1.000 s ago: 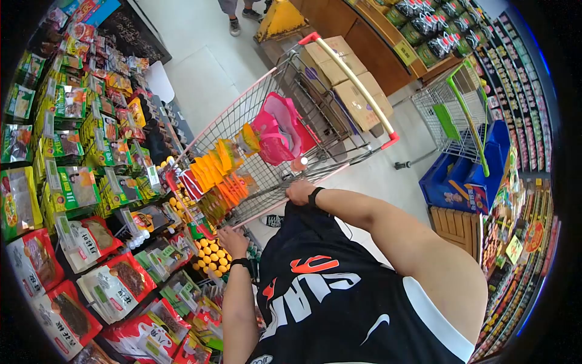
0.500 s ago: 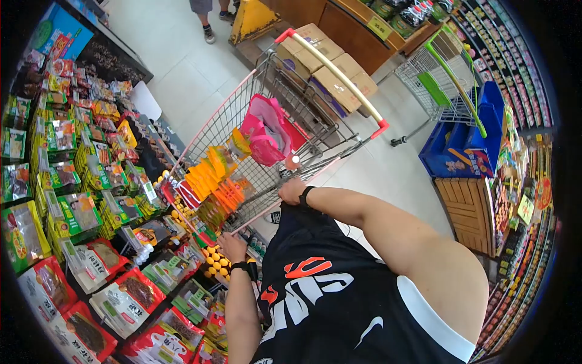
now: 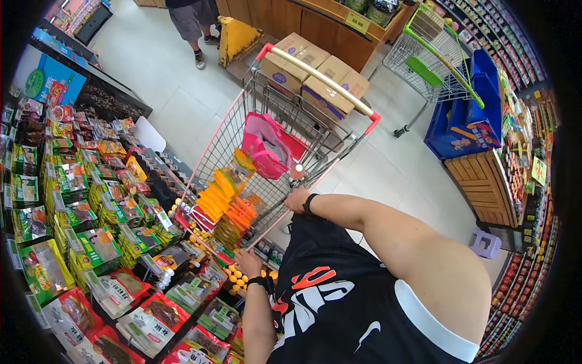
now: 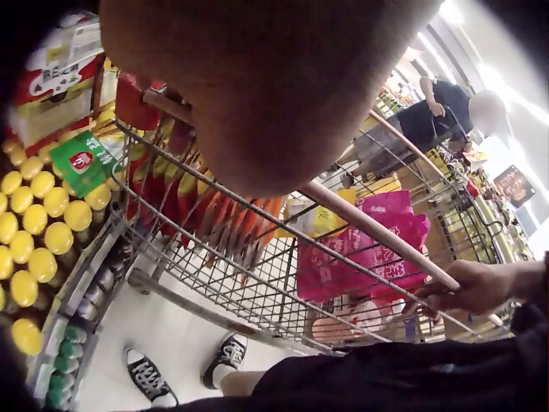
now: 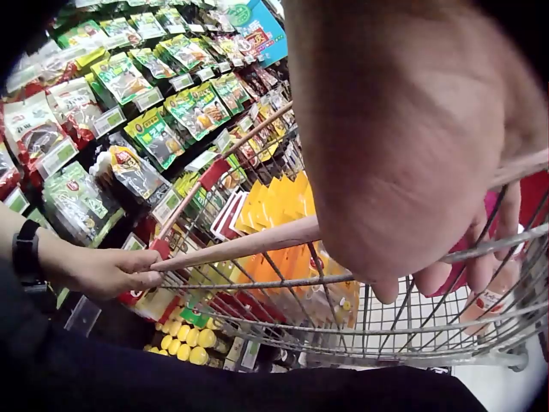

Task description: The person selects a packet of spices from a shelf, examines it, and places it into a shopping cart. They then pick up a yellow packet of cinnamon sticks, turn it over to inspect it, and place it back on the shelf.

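Note:
A wire shopping cart (image 3: 321,79) stands before me, turned sideways with its pale handle at the far right. My right hand (image 3: 297,199) grips the near side rail, fingers hooked over it into the basket in the right wrist view. Farther left along that rail, my left hand (image 3: 248,262) holds the cart near its corner, thumb and fingers around the rail (image 5: 232,245). Inside lie a pink bag (image 3: 267,151), a row of orange and yellow packets (image 3: 221,194) and a bottle with a pale cap (image 3: 297,172).
Hanging food packets (image 3: 97,249) fill the shelf on the left, beside yellow-capped jars (image 4: 34,223). Cardboard boxes (image 3: 330,82) sit beyond the handle. A green-handled cart (image 3: 424,67), blue display bin (image 3: 467,121) and purple stool (image 3: 485,244) stand right. Another person (image 3: 194,30) stands at the back.
My view has shifted, bringing more of the person at the back and the purple stool into sight. Both hands keep their hold on the cart, and its contents look unchanged.

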Motion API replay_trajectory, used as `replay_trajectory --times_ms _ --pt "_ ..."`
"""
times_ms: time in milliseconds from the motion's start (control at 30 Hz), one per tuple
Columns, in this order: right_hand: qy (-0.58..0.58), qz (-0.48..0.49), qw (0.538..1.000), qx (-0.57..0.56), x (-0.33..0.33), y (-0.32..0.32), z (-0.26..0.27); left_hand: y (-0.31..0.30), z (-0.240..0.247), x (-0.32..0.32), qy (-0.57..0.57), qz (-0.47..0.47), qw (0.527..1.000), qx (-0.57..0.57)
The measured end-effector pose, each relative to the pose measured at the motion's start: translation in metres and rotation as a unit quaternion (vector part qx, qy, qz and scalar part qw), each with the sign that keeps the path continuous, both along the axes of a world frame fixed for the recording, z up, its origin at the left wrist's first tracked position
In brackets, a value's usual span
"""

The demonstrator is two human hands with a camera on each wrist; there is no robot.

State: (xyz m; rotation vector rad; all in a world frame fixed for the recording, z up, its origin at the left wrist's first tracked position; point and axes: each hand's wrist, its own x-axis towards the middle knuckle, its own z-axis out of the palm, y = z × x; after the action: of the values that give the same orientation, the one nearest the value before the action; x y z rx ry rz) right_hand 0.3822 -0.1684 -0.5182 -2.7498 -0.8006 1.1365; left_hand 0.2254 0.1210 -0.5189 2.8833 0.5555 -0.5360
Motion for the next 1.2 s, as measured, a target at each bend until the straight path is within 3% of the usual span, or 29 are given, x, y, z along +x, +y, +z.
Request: replay_trajectory --times_ms 433,667,833,1200 --pt "0.008 -0.004 1.0 0.01 0.0 0.001 -0.012 -0.001 0.004 0.002 0.006 -0.004 1.0 -0.008" --pt "0.024 -0.003 1.0 0.019 0.004 0.0 0.007 0.004 0.001 0.003 0.029 -0.023 0.999 0.0" --pt "0.032 -0.011 0.999 0.003 0.003 0.004 -0.025 0.007 -0.005 0.003 0.041 -0.03 0.999 -0.005" --pt "0.01 -0.01 1.0 0.016 0.003 0.001 -0.002 0.01 -0.008 0.005 0.061 -0.016 0.998 -0.022"
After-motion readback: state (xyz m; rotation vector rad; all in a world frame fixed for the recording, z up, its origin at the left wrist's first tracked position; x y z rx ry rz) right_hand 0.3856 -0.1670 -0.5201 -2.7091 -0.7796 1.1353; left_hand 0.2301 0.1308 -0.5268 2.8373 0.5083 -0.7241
